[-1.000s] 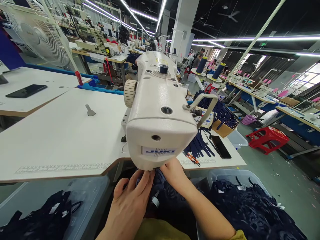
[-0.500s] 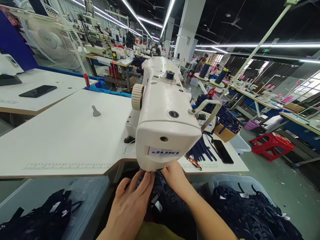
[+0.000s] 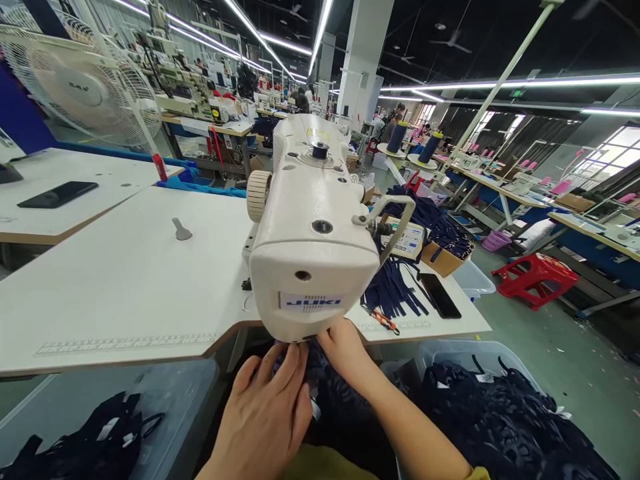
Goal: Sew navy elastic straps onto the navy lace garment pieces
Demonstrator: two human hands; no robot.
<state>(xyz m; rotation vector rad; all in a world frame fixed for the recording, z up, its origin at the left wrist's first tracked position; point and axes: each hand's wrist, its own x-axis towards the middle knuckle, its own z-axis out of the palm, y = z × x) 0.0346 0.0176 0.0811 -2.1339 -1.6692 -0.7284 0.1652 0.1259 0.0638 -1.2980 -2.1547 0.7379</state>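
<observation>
At the lower centre of the frame, the left hand (image 3: 267, 403), fingers close together, and the right hand (image 3: 346, 350), fingertips hidden, meet at the navy cloth (image 3: 333, 390) beneath the sewing machine (image 3: 315, 253), probably to steady it, though whether either pinches it I cannot tell.

Left grip (image 3: 267, 407) rests palm-down near right grip (image 3: 346, 355).

Green floor (image 3: 555, 360), dark ceiling (image 3: 590, 50), strip lights (image 3: 322, 31), red stool (image 3: 540, 275)
</observation>
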